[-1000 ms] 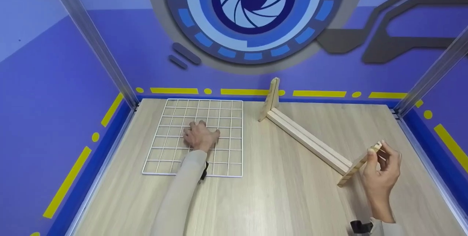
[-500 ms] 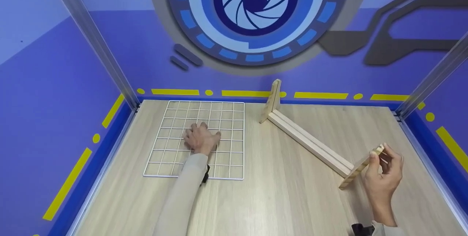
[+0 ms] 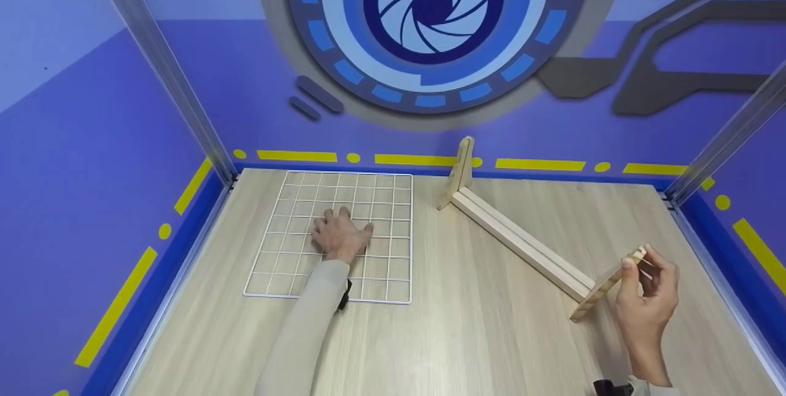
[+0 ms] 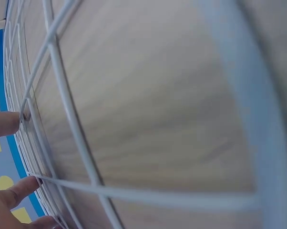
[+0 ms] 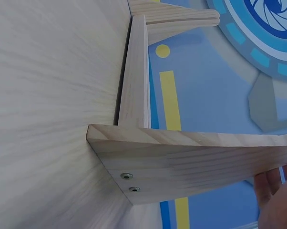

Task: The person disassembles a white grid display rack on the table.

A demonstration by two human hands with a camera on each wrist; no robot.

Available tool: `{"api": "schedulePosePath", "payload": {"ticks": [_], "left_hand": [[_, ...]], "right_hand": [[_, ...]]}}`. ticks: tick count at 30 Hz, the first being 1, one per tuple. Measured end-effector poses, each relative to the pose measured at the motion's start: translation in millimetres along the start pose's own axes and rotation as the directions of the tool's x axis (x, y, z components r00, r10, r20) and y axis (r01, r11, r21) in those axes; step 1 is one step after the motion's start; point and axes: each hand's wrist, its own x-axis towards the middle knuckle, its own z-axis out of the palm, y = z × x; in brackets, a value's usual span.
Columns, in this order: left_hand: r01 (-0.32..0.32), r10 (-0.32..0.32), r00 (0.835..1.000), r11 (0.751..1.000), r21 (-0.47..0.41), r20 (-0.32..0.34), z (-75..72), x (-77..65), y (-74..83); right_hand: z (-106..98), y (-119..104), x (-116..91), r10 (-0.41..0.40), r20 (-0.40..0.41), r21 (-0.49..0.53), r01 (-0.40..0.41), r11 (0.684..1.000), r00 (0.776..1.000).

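A white wire grid panel point(image 3: 389, 247) lies flat on the left half of the table. My left hand point(image 3: 341, 235) rests on it with spread fingers; in the left wrist view the fingertips point(image 4: 22, 191) touch the wires. To the right stands a wooden frame point(image 3: 522, 242), a grooved crossbar between two upright end pieces. My right hand point(image 3: 648, 291) pinches the top of the near end piece point(image 3: 602, 291) between thumb and fingers. In the right wrist view two metal screws point(image 5: 129, 181) show low on that end piece, and the far end piece point(image 5: 177, 16) stands behind.
The wood-grain table point(image 3: 466, 347) is bounded by a blue printed back wall point(image 3: 381, 138) and side walls, with metal posts point(image 3: 159, 64) at the corners. The far end piece of the frame stands close to the back wall.
The whole scene has shifted slightly down and right in the head view. Both hands, the grid panel and the wooden frame keep their places relative to each other.
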Motion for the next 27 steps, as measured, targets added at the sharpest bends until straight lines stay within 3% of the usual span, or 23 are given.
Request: {"api": "schedulePosePath", "payload": {"ticks": [8, 17, 27], "left_hand": [[-0.074, 0.073, 0.997, 0.997, 0.026, 0.033, -0.9, 2.1, -4.8], [-0.153, 0.146, 0.981, 0.987, 0.047, 0.126, -13.5, -0.2, -9.4], [-0.224, 0.204, 0.954, 0.972, 0.073, 0.218, -35.4, -3.8, -0.9]], "right_hand": [[-3, -6, 5, 0.040, 0.038, -0.020, -0.040, 0.999, 0.998], [-10, -12, 17, 0.104, 0.100, -0.078, -0.097, 0.992, 0.990], [-8, -23, 40, -0.022, 0.202, -0.112, 0.045, 0.993, 0.979]]}}
